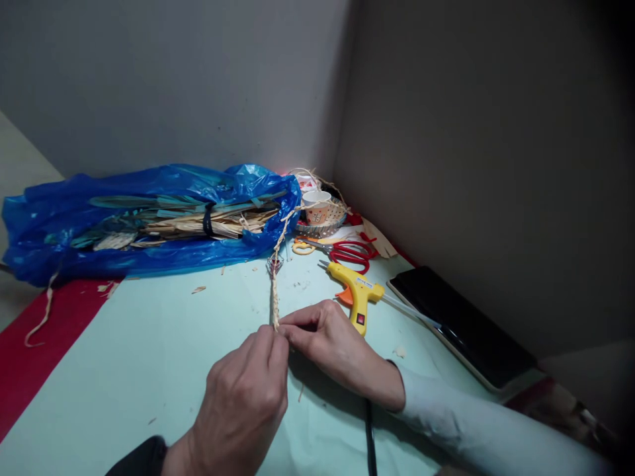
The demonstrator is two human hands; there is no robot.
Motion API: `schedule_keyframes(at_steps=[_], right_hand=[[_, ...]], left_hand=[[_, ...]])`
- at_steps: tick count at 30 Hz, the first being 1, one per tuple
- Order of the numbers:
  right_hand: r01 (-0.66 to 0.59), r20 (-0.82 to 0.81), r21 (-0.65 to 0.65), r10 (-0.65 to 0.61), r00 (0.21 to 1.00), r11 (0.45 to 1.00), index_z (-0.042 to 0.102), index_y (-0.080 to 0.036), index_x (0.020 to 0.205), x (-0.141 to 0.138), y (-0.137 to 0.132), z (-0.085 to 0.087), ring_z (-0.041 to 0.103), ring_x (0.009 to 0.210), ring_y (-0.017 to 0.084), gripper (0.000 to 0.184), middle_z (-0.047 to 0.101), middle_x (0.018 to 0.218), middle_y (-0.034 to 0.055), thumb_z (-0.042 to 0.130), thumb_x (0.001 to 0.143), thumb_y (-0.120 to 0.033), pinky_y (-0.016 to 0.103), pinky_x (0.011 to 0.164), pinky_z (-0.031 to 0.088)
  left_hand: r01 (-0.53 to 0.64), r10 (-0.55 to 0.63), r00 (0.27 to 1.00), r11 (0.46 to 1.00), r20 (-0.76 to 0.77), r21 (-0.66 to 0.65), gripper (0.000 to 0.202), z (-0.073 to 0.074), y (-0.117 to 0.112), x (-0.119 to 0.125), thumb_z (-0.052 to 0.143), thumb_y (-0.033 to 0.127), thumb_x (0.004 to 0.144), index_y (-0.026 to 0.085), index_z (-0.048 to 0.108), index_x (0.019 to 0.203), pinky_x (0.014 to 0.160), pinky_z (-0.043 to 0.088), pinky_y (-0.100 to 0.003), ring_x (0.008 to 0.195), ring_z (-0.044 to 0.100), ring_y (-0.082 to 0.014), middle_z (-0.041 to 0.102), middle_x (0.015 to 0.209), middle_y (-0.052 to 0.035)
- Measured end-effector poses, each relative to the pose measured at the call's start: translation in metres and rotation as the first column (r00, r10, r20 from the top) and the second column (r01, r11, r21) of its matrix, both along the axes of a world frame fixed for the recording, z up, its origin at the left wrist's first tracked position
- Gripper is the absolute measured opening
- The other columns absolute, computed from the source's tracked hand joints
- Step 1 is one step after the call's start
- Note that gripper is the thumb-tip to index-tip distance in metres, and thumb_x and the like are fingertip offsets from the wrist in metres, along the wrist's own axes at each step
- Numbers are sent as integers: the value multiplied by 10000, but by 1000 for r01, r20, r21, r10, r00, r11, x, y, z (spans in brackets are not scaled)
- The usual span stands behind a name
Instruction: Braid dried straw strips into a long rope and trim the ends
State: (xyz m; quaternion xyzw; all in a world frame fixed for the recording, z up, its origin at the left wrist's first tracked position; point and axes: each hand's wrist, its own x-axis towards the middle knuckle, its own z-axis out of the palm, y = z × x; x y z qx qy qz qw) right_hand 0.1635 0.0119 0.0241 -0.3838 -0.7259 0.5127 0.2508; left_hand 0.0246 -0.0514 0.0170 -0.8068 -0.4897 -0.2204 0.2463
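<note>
A thin braided cord of pale dried husk [276,291] runs from the paper cup at the back toward me, its near end at my fingertips. My left hand [244,390] is closed around that near end, knuckles facing up. Thumb and forefinger of my right hand [335,347] pinch the same spot from the right, touching the left fingers. The very end of the cord is hidden in my grip. A small wire-like clip [274,266] lies by the cord. Just beyond my right hand rests a yellow glue gun [358,291] with a clear glue stick in it.
A blue plastic bag [84,198] holding a tied bundle of dried husks [186,228] lies at the back left. Red-handled scissors [352,254] lie before a paper cup [317,206]. A dark phone or tablet [461,330] is on the right. Walls close off the back.
</note>
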Motion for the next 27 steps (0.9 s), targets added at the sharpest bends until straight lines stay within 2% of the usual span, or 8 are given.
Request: schedule_keyframes(at_steps=[8, 13, 17, 20, 21, 23, 25, 27], right_hand=[[-57, -77, -76, 51, 996, 995, 294, -181, 534, 3, 2, -2, 207, 566, 90, 330, 233, 568, -46, 465, 813, -217, 249, 498, 173], [-22, -93, -183, 5, 996, 983, 521, -146, 556, 0, 3, -9, 274, 564, 90, 270, 344, 556, -40, 527, 797, -267, 227, 494, 226], [3, -139, -290, -46, 989, 957, 664, -109, 655, -2, 2, -7, 361, 554, 92, 220, 492, 577, -20, 566, 775, -265, 218, 529, 307], [4, -156, -317, -56, 986, 948, 697, -92, 668, 0, 1, -1, 313, 522, 75, 228, 460, 532, -33, 585, 776, -259, 214, 497, 247], [0, -160, -322, -54, 986, 947, 709, -89, 675, 0, 1, 0, 282, 511, 71, 236, 437, 513, -41, 587, 782, -260, 218, 485, 214], [-22, -185, -346, -46, 982, 938, 729, -90, 703, 2, 1, 1, 240, 497, 68, 245, 411, 493, -49, 576, 799, -256, 227, 471, 172], [-43, -220, -374, -44, 975, 926, 721, -94, 690, 2, 2, 1, 232, 495, 67, 229, 406, 499, -50, 566, 796, -226, 225, 464, 165], [-53, -242, -383, -45, 969, 922, 690, -97, 652, 2, 2, 1, 242, 497, 64, 206, 408, 512, -50, 569, 782, -201, 219, 460, 169]], left_hand=[[11, -5, 991, 999, -132, 44, 233, -4, -5, 5, 443, -42, 761, 112, 617, 769, 441, 419, -290, 461, 531, -178, 551, 562, -32], [45, -20, 965, 995, -260, 90, 265, -13, -14, 8, 449, -68, 731, 15, 660, 869, 471, 439, -284, 508, 573, -188, 640, 634, -111], [122, -122, 992, 992, -10, -40, 161, -11, -16, 5, 517, 51, 801, 102, 665, 840, 547, 459, -297, 592, 612, -203, 641, 650, -83], [75, 30, 924, 963, 381, -259, 181, 1, -6, -4, 487, 149, 860, 178, 606, 726, 577, 445, -287, 621, 601, -186, 609, 664, -48], [22, 177, 854, 928, 489, -373, 180, 5, 0, -8, 477, 188, 871, 185, 589, 730, 590, 444, -289, 635, 602, -186, 616, 693, -46], [56, 460, 645, 768, 610, -638, 132, 14, 11, -16, 531, 307, 849, 188, 586, 835, 580, 447, -283, 617, 598, -180, 647, 741, -34], [308, 535, 510, 618, 674, -723, 189, 19, 20, -20, 553, 362, 830, 190, 588, 899, 638, 454, -278, 693, 605, -185, 661, 780, -24], [504, 531, 441, 520, 723, -689, 195, 19, 24, -22, 573, 375, 815, 182, 595, 829, 656, 436, -263, 712, 573, -172, 630, 741, -5]])
